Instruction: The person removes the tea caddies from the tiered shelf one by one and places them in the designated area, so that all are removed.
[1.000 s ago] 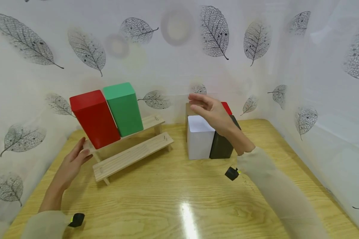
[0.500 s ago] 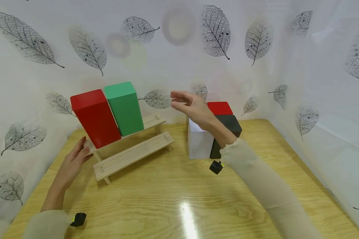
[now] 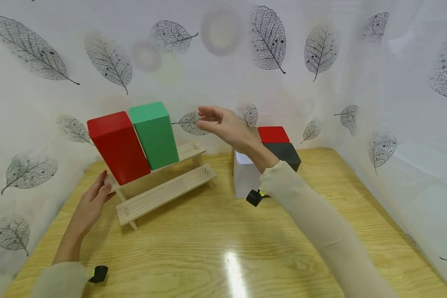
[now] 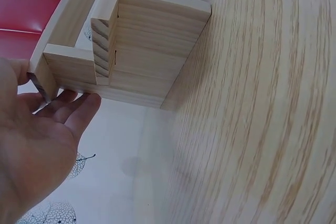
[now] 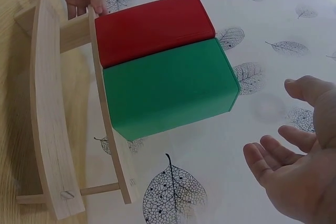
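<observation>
A two-tier wooden shelf (image 3: 167, 194) stands at the left of the table. On its upper board, side by side, stand a red box (image 3: 119, 149) and a green box (image 3: 154, 136). My left hand (image 3: 89, 207) grips the left end of the upper board, thumb on one side and fingers (image 4: 84, 114) on the other. In the air right of the green box, apart from it, my right hand (image 3: 227, 126) holds nothing; its fingers are loosely bent, with the thumb (image 5: 307, 87) spread away. The lower board (image 3: 186, 184) bears nothing.
Behind the right forearm, a white box (image 3: 242, 178), a dark box (image 3: 284, 153), a second red box (image 3: 273, 134) and a partly hidden brown box (image 3: 254, 131) stand close together on the wooden table (image 3: 193, 248). A leaf-patterned curtain (image 3: 216, 82) encloses the back and sides.
My right hand has moved left and slightly up, from above the group of boxes toward the green box. My left hand has stayed at the shelf's end.
</observation>
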`<action>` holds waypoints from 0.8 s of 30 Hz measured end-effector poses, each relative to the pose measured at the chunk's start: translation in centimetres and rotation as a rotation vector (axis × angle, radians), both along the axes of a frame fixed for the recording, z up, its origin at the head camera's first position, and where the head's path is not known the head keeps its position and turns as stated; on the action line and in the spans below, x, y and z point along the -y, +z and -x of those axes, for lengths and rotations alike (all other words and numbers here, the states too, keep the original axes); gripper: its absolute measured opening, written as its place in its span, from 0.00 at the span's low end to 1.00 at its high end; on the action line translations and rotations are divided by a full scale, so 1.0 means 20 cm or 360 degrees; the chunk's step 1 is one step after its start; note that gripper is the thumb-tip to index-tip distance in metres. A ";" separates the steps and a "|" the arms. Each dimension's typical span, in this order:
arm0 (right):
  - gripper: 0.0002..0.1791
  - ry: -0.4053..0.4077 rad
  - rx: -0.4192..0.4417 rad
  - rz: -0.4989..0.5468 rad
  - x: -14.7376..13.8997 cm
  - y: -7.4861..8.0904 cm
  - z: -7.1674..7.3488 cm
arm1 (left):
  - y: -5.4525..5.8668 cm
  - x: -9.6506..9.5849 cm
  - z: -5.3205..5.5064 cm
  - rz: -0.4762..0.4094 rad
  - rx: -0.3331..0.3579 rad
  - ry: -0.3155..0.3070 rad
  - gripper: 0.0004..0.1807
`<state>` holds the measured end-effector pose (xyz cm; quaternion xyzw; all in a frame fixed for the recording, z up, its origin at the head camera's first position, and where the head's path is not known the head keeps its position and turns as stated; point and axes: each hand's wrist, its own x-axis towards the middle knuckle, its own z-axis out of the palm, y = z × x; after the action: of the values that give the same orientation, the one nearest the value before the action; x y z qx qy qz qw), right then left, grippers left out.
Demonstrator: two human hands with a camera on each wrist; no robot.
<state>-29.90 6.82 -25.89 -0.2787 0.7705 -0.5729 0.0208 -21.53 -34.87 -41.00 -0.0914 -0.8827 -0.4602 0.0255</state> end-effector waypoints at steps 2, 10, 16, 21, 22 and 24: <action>0.33 0.0020 0.0015 0.0004 0.03 0.01 0.01 | 0.00 0.00 0.00 0.0014 0.0004 0.0006 0.36; 0.35 0.0054 0.0058 0.0067 0.12 0.01 0.07 | 0.01 -0.01 0.00 0.0004 0.0021 0.0022 0.35; 0.38 0.0081 0.0083 0.0074 0.18 0.01 0.12 | 0.01 -0.02 -0.01 -0.0024 -0.0005 0.0025 0.36; 0.39 0.0117 0.0133 0.0072 0.23 0.00 0.17 | 0.00 -0.02 -0.01 -0.0102 -0.0034 0.0003 0.37; 0.39 0.0127 0.0139 0.0065 0.24 -0.01 0.17 | 0.00 -0.02 -0.01 -0.0112 -0.0038 0.0000 0.37; 0.40 0.0146 0.0144 0.0048 0.26 -0.01 0.19 | -0.01 -0.02 -0.01 -0.0110 -0.0042 0.0001 0.37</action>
<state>-33.68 1.69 -26.07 -0.2879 0.7465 -0.5949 0.0777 -21.39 -34.39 -41.14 -0.0963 -0.8659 -0.4892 0.0404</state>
